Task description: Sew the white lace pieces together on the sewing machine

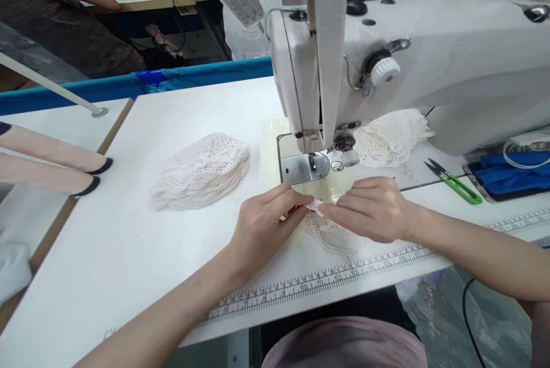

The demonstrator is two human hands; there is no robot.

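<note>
My left hand (266, 220) and my right hand (370, 208) meet just in front of the sewing machine's needle plate (301, 168). Both pinch the top edge of a small white lace piece (333, 236) that lies on the table between them. Fingertips of the two hands nearly touch over the lace. The white sewing machine (387, 64) stands directly behind the hands, its presser foot (313, 163) a short way beyond the lace.
A stack of lace pieces (201, 176) lies to the left; more lace (393, 136) sits under the machine arm. Green thread snips (455, 183) and blue cloth (511, 176) lie at right. A ruler strip (326, 279) runs along the table's front edge. Another person (64, 18) works behind.
</note>
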